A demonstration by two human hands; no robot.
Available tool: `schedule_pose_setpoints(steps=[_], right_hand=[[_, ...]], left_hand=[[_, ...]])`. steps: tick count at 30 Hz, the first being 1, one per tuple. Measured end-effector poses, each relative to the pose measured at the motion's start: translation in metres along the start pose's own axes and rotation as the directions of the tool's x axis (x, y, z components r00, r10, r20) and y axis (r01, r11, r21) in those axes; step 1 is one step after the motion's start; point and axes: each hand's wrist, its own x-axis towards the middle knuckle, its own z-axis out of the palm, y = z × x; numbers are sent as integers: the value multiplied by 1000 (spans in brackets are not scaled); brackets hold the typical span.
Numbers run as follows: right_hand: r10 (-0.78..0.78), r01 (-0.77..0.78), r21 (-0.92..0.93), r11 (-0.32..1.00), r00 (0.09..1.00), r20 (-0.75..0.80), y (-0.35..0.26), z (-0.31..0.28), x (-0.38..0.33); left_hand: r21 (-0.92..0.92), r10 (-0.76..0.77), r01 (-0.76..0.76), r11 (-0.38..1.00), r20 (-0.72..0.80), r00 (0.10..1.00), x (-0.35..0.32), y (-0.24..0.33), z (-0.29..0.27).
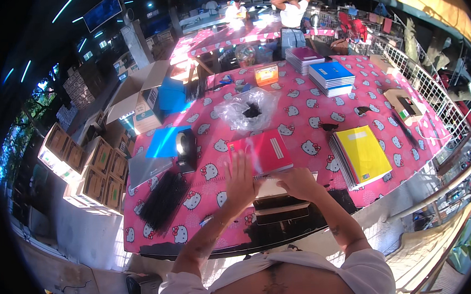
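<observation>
A red notebook [270, 151] lies at the middle of the pink patterned table, its lower edge by a wooden block with a dark slot [281, 215]. My left hand [240, 180] rests with fingers stretched out over the notebook's lower left corner. Along the lower edge, my right hand [300, 184] has its fingers curled in; what they hold, if anything, is hidden. To the left is a bundle of thin black strands [164, 201], perhaps binding coils. Yellow spiral notebooks [362, 153] are stacked to the right.
Behind the red notebook sits a clear plastic bag [233, 112] with black pieces inside. A black tape dispenser [186, 157] and blue sheets [163, 141] are left. Blue notebooks [332, 74] and purple notebooks [304, 55] are stacked farther back. Cardboard boxes [140, 106] stand beyond the left edge; two people are behind.
</observation>
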Motion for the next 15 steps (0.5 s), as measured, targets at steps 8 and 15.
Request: schedule_pose_setpoints(steps=[8, 15], right_hand=[[-13, 13, 14, 1000, 999, 45, -3, -8, 0], [145, -3, 422, 906, 942, -304, 38, -28, -50]], left_hand=[[-29, 1, 0, 1000, 46, 999, 0, 12, 2], [-295, 35, -5, 956, 94, 995, 1, 33, -42]])
